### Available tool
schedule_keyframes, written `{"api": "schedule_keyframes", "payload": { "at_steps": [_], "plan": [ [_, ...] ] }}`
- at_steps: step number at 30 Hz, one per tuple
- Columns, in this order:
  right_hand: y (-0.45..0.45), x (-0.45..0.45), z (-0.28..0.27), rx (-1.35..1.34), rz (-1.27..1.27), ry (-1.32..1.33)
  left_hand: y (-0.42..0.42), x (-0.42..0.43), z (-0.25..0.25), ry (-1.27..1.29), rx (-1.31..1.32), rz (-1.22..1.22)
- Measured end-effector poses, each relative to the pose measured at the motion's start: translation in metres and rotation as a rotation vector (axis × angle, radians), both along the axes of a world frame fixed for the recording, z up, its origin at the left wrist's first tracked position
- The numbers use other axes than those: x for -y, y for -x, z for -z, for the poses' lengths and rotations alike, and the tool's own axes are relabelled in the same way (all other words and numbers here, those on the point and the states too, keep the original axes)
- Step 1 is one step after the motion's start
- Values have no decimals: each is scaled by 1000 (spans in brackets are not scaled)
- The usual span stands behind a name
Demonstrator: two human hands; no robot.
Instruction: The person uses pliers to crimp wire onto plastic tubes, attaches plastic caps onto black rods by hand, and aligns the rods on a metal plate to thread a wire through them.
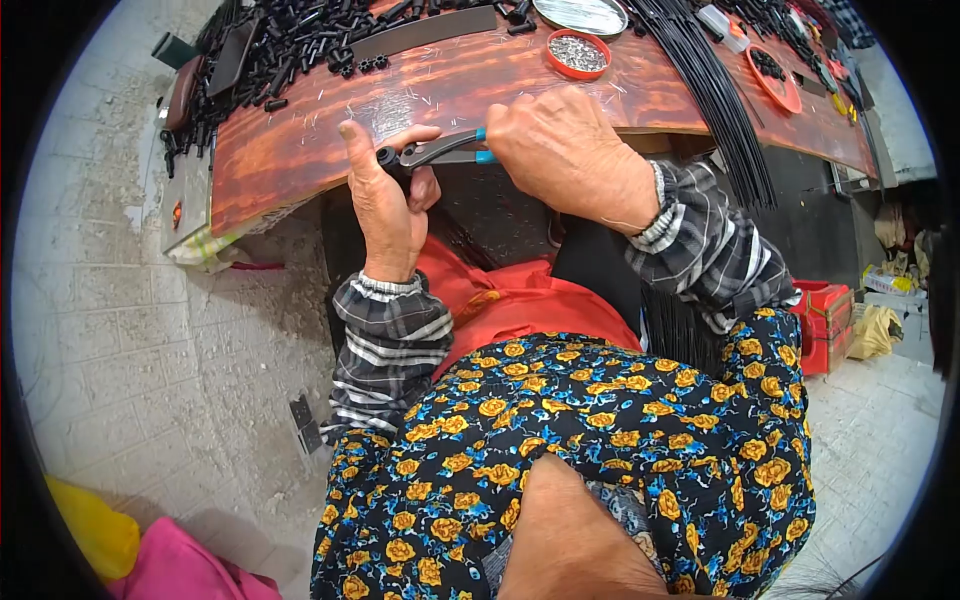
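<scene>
At the left end of the wooden table (480, 85), many black parts (300, 50) are lying in a loose pile. Next comes the left hand (385, 205), which grasps one black tubular piece (388, 160) between thumb and fingers, near the front edge of the table. The pliers (443, 149) reach to this piece from the right, their head close against it; the right hand (560, 150) is clenched around their blue handles. Behind this hand stands a round red dish (580, 75), well filled with small silvery bits (576, 52), and behind it a round shiny tray (600, 33), whose content I cannot tell. More to the right, a bundle of black strands (700, 95) hangs over the edge. Beyond it, a second red dish (788, 98) contains small black pieces (766, 65), gathered toward its far part.
</scene>
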State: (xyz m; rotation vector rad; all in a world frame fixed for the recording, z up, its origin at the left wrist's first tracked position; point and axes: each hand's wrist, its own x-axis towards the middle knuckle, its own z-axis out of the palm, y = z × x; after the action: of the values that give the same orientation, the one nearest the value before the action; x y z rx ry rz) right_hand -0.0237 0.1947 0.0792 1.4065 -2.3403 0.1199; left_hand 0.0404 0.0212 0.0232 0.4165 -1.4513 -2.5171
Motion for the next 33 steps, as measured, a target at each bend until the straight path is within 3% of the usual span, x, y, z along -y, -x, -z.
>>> {"api": "schedule_keyframes", "payload": {
  "at_steps": [6,10,12,16,18,20,23,25,26,28,30,32,33],
  "plan": [
    [8,-1,8,-68,-66,77,-1,2,3,-11,-62,84],
    [13,-6,21,157,89,53,-3,4,3,-93,-164,-7],
    [39,-15,40,188,128,213,-12,6,-12,-31,-252,-62],
    [72,-13,50,316,302,183,-31,32,-37,142,-540,37],
    [82,-4,68,202,229,279,-40,47,-56,169,-643,101],
    [77,-9,52,283,216,287,-59,70,-78,69,-671,20],
    [98,-52,39,228,431,411,-104,142,-115,182,-766,-152],
    [123,-97,30,101,774,240,-141,186,-143,296,-804,-249],
    [146,-115,39,-15,973,201,-152,202,-157,302,-781,-277],
    [168,-144,57,-91,1021,103,-184,229,-172,335,-687,-259],
    [197,-162,76,-120,892,-36,-198,252,-168,366,-514,-269],
    [188,-153,67,-132,847,-115,-201,241,-143,386,-392,-410],
    [179,-142,53,-56,850,-236,-184,206,-133,541,-240,-693]
  ]
}}
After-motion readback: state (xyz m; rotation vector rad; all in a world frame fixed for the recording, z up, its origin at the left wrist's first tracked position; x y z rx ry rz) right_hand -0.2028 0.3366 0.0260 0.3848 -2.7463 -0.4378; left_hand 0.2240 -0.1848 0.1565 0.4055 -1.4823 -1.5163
